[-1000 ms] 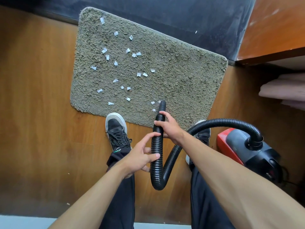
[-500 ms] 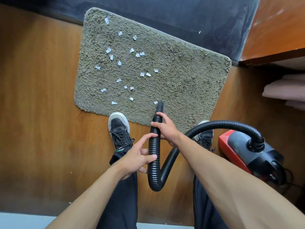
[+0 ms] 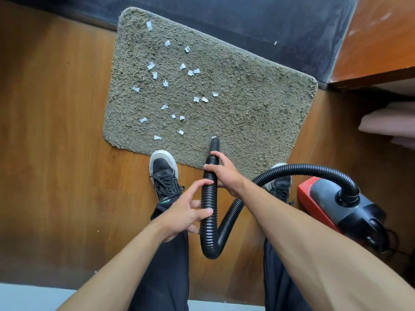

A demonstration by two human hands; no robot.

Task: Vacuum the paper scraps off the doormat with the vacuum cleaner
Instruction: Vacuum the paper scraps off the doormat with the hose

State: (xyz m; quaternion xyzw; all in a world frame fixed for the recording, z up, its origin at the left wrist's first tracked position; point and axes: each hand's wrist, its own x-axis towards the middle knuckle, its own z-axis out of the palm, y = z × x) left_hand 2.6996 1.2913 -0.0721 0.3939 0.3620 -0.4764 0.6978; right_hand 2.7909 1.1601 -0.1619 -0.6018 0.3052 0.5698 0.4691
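A shaggy grey-green doormat (image 3: 258, 108) lies on the wooden floor, with several white paper scraps (image 3: 197, 99) strewn over its left half. The black ribbed vacuum hose (image 3: 210, 194) loops down from the red and grey vacuum cleaner (image 3: 336, 203) at the right. My right hand (image 3: 226, 173) grips the hose near its nozzle. The nozzle tip (image 3: 214, 141) rests on the mat's near part with one scrap at its mouth. My left hand (image 3: 186, 212) holds the hose lower down, thumb and fingers loosely around it.
My two black shoes (image 3: 165, 173) stand at the mat's near edge, the right one (image 3: 279, 182) partly under the hose. A dark threshold (image 3: 247, 21) runs behind the mat. A wooden cabinet (image 3: 377, 41) with folded pink cloth (image 3: 388, 124) is at the right.
The nozzle has slid a little forward over the mat's near part. Two scraps by the tip have gone; one remains at its mouth. Both hands keep hold of the hose.
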